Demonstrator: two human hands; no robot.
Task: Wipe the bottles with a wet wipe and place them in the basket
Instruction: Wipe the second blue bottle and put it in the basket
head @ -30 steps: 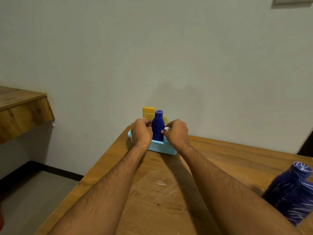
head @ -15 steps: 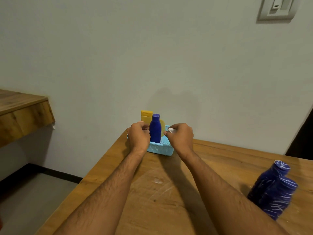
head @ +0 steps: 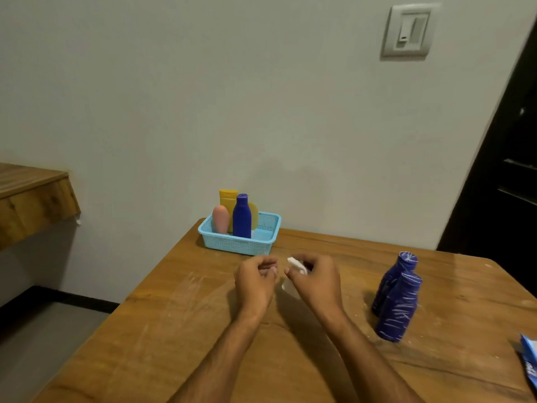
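Note:
A light blue basket (head: 229,244) sits at the table's far edge by the wall. Inside it stand a dark blue bottle (head: 241,217), a pink bottle (head: 220,219) and a yellow bottle (head: 228,199). My right hand (head: 316,282) holds a crumpled white wet wipe (head: 295,264) a little in front of the basket. My left hand (head: 255,282) hovers beside it with fingers loosely curled, holding nothing. Two dark blue bottles streaked with white (head: 396,298) stand on the table to the right.
The wooden table (head: 174,330) ends at its left edge over the floor. A blue packet (head: 530,359) lies at the right border. A wooden shelf (head: 32,196) juts from the left wall. A wall switch (head: 406,32) and a dark door (head: 505,181) are on the right.
Both hands have left the basket and drawn back toward me over the table. The dark blue bottle now stands free in the basket. The view has tilted, showing more of the table.

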